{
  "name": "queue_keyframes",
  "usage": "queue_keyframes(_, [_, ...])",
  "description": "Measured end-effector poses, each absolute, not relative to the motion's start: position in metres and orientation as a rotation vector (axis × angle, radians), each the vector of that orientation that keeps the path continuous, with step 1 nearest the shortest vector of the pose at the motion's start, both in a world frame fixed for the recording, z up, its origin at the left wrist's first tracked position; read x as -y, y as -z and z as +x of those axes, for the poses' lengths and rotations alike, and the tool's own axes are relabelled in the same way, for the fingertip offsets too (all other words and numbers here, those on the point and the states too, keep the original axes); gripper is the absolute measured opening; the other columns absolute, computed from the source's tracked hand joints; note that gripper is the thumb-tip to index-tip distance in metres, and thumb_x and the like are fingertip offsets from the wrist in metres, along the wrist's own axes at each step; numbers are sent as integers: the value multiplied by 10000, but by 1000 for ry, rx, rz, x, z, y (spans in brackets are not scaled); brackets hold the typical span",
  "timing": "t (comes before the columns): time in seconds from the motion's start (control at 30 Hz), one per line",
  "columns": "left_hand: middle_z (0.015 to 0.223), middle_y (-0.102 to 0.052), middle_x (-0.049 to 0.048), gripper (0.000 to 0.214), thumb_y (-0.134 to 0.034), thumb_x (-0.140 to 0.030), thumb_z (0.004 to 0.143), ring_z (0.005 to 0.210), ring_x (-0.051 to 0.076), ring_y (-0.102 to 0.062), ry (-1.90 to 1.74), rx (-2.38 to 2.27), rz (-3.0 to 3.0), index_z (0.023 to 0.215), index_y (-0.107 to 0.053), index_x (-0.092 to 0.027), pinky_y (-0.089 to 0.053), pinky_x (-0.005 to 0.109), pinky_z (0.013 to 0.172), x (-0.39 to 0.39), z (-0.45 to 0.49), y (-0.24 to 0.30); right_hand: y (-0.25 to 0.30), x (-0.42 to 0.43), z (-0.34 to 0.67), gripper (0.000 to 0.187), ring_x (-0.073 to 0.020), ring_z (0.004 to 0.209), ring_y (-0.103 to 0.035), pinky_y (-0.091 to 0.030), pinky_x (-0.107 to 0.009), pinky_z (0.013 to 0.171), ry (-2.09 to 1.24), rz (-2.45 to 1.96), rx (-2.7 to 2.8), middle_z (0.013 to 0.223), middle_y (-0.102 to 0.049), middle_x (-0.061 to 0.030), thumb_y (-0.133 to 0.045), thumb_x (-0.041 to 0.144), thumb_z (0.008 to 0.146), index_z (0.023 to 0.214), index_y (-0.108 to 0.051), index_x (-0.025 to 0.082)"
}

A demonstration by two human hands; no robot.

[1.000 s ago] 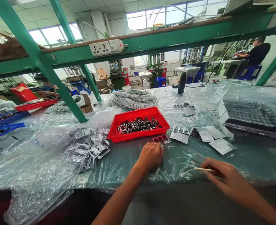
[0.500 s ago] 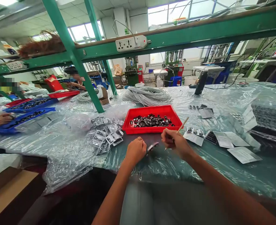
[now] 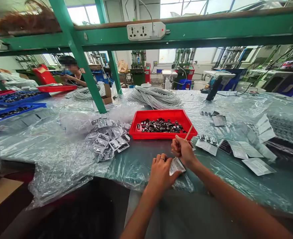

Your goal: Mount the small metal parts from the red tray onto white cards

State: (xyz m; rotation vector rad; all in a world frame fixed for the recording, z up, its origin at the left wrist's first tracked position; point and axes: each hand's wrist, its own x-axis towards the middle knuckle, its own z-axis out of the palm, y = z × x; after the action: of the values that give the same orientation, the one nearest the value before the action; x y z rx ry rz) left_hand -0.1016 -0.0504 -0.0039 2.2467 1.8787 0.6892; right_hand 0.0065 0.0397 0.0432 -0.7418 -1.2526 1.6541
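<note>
My left hand (image 3: 161,171) bears down on a small clear packet with a white printed card (image 3: 177,166), its thumb along the near edge and its fingers at the left side. The packet lies on the plastic-covered table in front of me. In my closed right hand (image 3: 183,151) is a thin wooden stick (image 3: 189,131); its upper end points up and right, its lower end comes down near the packet. Beyond my hands stands a red tray (image 3: 158,136) with many small black and metallic parts (image 3: 161,126). Part of a packet shows behind my right hand.
Filled packets (image 3: 109,141) are heaped left of the tray. White cards (image 3: 258,166) and small parts lie on the right. Behind the tray is a coil of grey cable (image 3: 153,97). A green post (image 3: 88,78) rises at left; another person (image 3: 73,74) sits beyond it.
The left hand has moved right, towards the right hand. The tilted dark-looking piece beside it is no longer seen; a white-faced packet lies there. The right hand keeps the stick. The view has shifted.
</note>
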Motion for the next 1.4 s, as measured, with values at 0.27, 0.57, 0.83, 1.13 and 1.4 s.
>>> queue_keyframes(0.27, [1138, -625, 126, 508, -705, -547, 815, 1061, 302, -576, -714, -1828, 2294, 1175, -649, -193, -463, 446, 896, 50, -108, 7, -30, -35, -4, 529, -34, 343, -126, -102, -218, 357, -1577, -756, 1174, 422, -230, 91, -609, 547, 768, 454, -333, 224])
queue_keyframes(0.57, [1155, -623, 126, 484, -702, -494, 823, 1088, 311, -565, -674, -1814, 2276, 1177, -647, -169, -442, 450, 912, 50, -108, 1, -29, -31, -8, 533, -31, 340, -136, -95, -222, 361, -1523, -740, 1200, 425, -235, 92, -622, 550, 764, 455, -337, 223])
queue_keyframes(0.83, [1100, -619, 88, 437, -680, -520, 834, 1046, 280, -574, -674, -1876, 2197, 1144, -656, -213, -431, 420, 910, 53, -107, -1, -20, -7, 15, 523, -38, 333, -136, -97, -232, 361, -1735, -696, 1179, 409, -218, 95, -598, 512, 804, 449, -341, 226])
queue_keyframes(1.13, [1111, -616, 103, 542, -699, -572, 805, 1053, 290, -571, -685, -1910, 2257, 1192, -643, -197, -440, 419, 903, 54, -107, 5, -26, -9, 14, 517, -38, 347, -133, -104, -228, 364, -1612, -660, 1130, 429, -228, 90, -599, 485, 831, 470, -343, 217])
queue_keyframes(1.4, [1105, -626, 111, 513, -727, -543, 796, 1047, 294, -581, -713, -1885, 2294, 1148, -656, -177, -457, 432, 895, 54, -107, 6, -27, -30, -1, 529, -28, 333, -135, -73, -224, 363, -1538, -739, 1188, 428, -218, 95, -621, 535, 754, 449, -321, 223])
